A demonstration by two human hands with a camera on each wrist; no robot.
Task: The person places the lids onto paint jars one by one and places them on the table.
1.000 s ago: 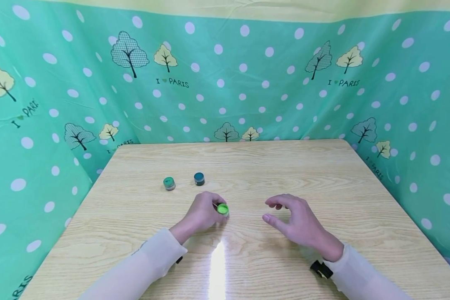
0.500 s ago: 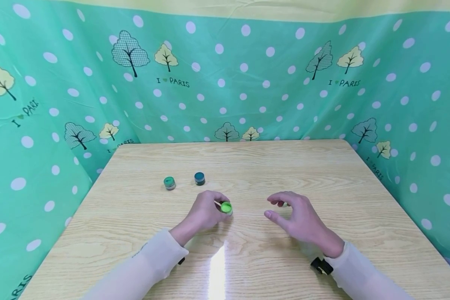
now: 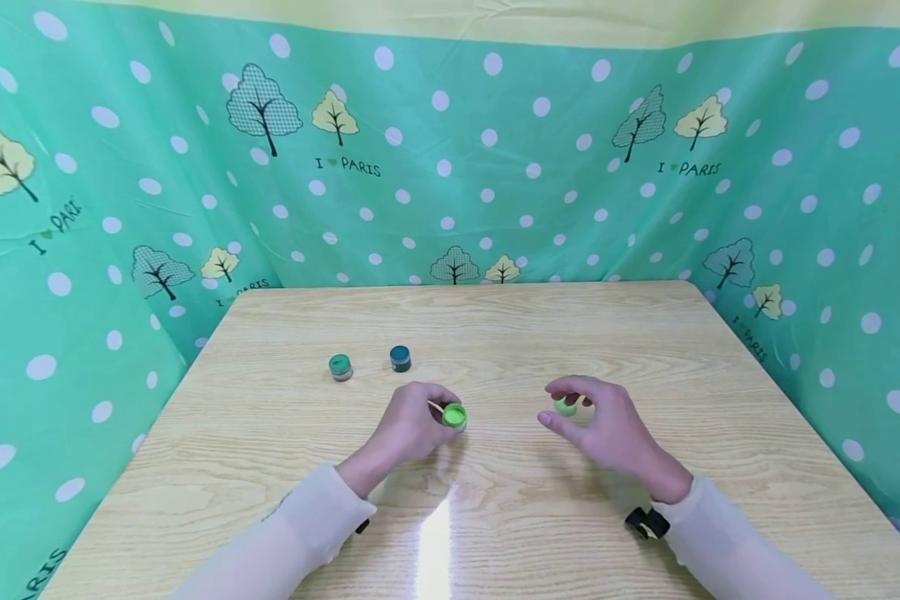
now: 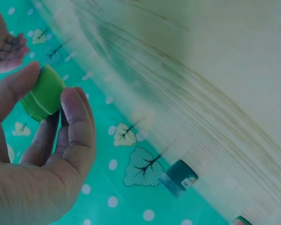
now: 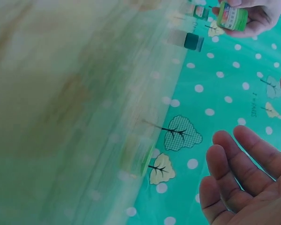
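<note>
My left hand (image 3: 412, 423) pinches a small light green paint jar (image 3: 454, 417) between thumb and fingers, its bright green top facing up in the head view. In the left wrist view the green jar (image 4: 44, 91) is tilted between thumb and fingertips. My right hand (image 3: 607, 425) holds nothing; its fingers are relaxed and bent, the thumb apart from them. Just behind those fingers a pale green round piece (image 3: 565, 407), resembling a lid, lies on the table, partly hidden by the fingers. The right wrist view shows this green-rimmed piece (image 5: 138, 154) faintly, beside the open fingers (image 5: 243, 168).
Beyond my left hand stand two more small jars, one green-topped (image 3: 341, 367) and one dark blue-topped (image 3: 401, 358). They sit on a light wooden table (image 3: 532, 333). A green dotted curtain (image 3: 487, 167) hangs along the back and both sides.
My right hand has shifted slightly right, and the pale green round piece now shows behind its fingers. My left hand has moved the green jar a little right and up.
</note>
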